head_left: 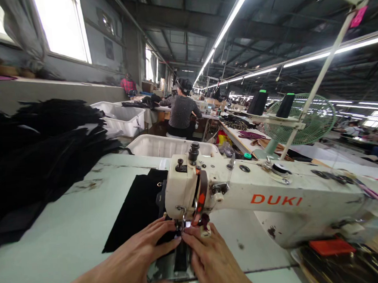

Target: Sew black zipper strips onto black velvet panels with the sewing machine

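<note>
Under the machine head (184, 187), a left hand (144, 246) and a right hand (212, 252) flank a black strip (180, 260)

On the tabletop (81, 226), the strip's long axis runs near to far, from the near side up to the presser foot (179, 228). Both sets of fingertips meet close around that foot, about equally near it, so neither hand clearly leads. The left hand is spread, palm down, thumb apart from its index finger, over the near-right side of a black fabric panel (129, 212) that stretches far and left. The right hand's fingers are bent together along the strip's right side; whether they pinch it, I cannot tell.
</note>
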The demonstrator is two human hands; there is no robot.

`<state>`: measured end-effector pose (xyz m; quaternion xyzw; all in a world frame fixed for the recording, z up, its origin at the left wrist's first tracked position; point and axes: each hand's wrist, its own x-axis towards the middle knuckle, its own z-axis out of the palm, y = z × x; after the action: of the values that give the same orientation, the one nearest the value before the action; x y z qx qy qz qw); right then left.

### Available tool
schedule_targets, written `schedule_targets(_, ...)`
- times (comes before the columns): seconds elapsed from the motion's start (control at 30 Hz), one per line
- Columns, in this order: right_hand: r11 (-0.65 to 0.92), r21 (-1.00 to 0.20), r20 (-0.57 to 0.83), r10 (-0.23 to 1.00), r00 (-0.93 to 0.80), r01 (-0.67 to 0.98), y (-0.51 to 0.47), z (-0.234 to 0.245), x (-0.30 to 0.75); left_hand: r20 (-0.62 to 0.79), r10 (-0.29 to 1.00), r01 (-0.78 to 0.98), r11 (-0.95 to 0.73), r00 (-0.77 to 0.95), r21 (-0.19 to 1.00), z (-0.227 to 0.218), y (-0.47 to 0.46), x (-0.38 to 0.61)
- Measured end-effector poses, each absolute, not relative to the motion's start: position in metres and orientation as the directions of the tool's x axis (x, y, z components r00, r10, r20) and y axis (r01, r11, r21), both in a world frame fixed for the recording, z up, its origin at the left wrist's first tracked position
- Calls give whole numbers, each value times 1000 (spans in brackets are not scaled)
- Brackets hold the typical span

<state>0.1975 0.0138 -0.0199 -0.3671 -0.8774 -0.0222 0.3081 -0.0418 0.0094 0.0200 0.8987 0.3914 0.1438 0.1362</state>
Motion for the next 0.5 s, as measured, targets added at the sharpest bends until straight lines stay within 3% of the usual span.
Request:
schedule_targets(0.33, 719, -195, 593, 628, -503, 667, 15, -22, 196, 189, 730, 673, -680, 657, 290, 12, 15, -45)
schedule_targets(0.5, 740, -161, 676, 565, -473, 653, 17, -21, 195, 294, 671, 577, -738, 680, 349, 17, 23, -49)
